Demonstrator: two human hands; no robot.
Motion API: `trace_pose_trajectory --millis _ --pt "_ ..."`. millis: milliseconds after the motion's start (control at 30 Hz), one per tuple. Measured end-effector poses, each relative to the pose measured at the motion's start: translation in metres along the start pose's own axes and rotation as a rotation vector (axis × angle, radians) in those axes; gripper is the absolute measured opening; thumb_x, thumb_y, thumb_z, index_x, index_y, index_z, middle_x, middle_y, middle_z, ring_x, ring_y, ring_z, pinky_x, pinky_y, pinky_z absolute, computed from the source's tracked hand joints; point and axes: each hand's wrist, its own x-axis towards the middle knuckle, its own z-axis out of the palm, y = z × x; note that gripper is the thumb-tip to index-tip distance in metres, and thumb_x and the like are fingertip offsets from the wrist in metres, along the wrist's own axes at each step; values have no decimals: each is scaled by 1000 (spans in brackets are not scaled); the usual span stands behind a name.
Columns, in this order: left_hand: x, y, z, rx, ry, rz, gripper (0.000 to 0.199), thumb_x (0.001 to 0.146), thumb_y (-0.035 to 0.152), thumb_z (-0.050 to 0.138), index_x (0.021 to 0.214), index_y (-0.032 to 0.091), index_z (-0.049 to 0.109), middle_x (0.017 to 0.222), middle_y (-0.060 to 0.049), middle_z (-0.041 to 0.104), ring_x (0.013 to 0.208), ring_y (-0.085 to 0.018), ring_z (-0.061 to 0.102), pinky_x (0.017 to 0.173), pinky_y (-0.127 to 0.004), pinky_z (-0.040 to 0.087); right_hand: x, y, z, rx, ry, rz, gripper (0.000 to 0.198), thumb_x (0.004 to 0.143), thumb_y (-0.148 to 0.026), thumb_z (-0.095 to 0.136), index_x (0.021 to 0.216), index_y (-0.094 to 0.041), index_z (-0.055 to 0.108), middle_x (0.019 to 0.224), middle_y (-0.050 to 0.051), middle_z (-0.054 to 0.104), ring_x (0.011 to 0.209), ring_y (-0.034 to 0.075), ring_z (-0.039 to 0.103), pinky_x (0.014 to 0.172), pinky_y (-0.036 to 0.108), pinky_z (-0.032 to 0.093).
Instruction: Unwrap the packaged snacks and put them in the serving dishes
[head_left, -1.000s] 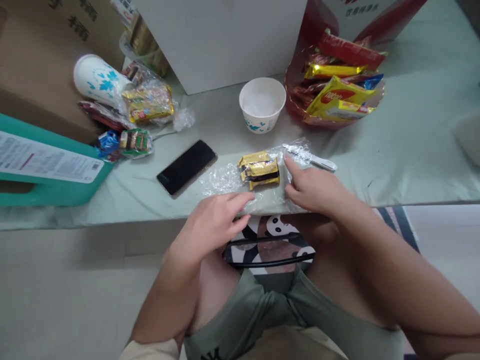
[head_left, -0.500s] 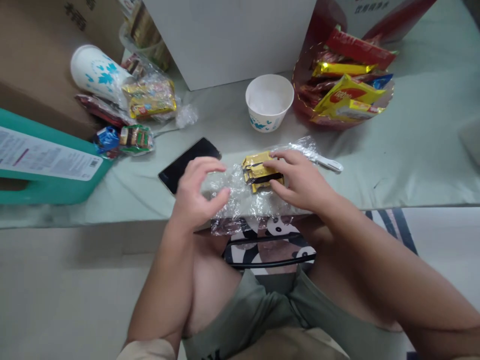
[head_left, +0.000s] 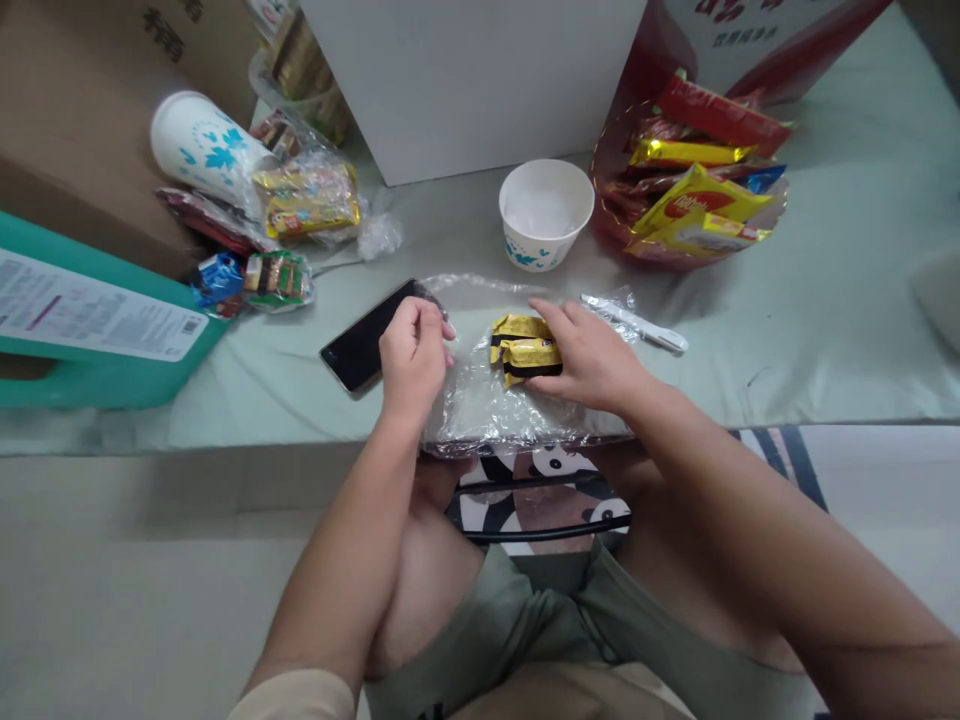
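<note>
The left hand point(head_left: 416, 350) had its fingers curled in, thumb and forefinger pressed together on the left edge of a sheet of clear film point(head_left: 476, 410). The right hand point(head_left: 596, 360) was bent around the right end of some yellow packets point(head_left: 529, 357), thumb on the near side and fingers on the far side. The packets lay between the two hands, above the film on the bench point(head_left: 832, 320). A dark phone point(head_left: 356, 350) lay just left of the left hand, partly covered by it. Beyond the right hand lay a white-handled tool point(head_left: 660, 336); farther off stood a paper bowl point(head_left: 536, 253).
</note>
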Motion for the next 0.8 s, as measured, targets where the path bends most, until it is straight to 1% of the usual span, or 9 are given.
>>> trace_pose_trajectory --millis 133,200,267,333,467,533,633,700,800 --pt "7 1 6 13 71 70 28 101 28 55 74 22 54 54 5 50 51 -10 49 53 -23 38 -1 0 1 14 40 28 63 72 -43 78 127 -20 59 123 16 57 102 33 63 89 48 54" --pt "12 0 7 -5 88 49 28 101 27 55 74 22 54 53 5 49 50 -10 48 52 -23 37 -2 1 2 30 84 3 57 70 -41 79 120 -20 59 127 16 58 104 33 63 90 47 53" --pt "16 -2 7 -39 98 10 26 100 25 54 74 22 55 52 5 48 48 -10 46 50 -24 36 -4 1 2 43 74 -3 51 72 -39 77 117 -21 58 120 15 64 103 33 64 90 48 52" --pt "20 -4 6 -51 114 -19 25 99 22 54 75 22 56 52 5 47 48 -11 45 50 -23 35 -6 2 2 65 44 2 53 75 -37 75 122 -22 56 113 13 69 102 34 66 89 48 52" --pt "25 -4 6 -67 132 -110 23 98 19 54 76 22 57 52 6 46 47 -11 45 49 -23 33 -13 6 -2 168 65 -105 65 77 -29 73 138 -26 52 127 13 69 112 34 66 94 49 53" --pt "25 -2 6 -84 130 -167 23 98 20 54 75 22 55 51 6 46 46 -11 43 48 -23 32 -21 9 -7 269 108 -163 59 78 -27 72 135 -26 54 125 11 70 111 31 68 93 46 55" --pt "24 1 5 -92 116 -202 24 98 21 54 74 22 54 50 6 46 46 -11 43 49 -23 33 -37 14 -15 453 228 -209 55 79 -30 76 130 -26 56 121 9 70 107 27 70 91 42 57" --pt "23 3 5 -89 93 -196 23 97 21 54 75 22 55 51 5 48 47 -11 45 50 -23 34 -49 19 -20 589 292 -184 60 78 -34 80 131 -28 53 121 8 70 104 26 71 88 41 59" --pt "20 5 6 -73 54 -162 22 96 18 54 74 22 56 51 5 49 48 -11 46 51 -22 35 -60 27 -32 724 384 -63 68 76 -40 83 135 -31 50 123 7 69 104 26 71 85 41 60"
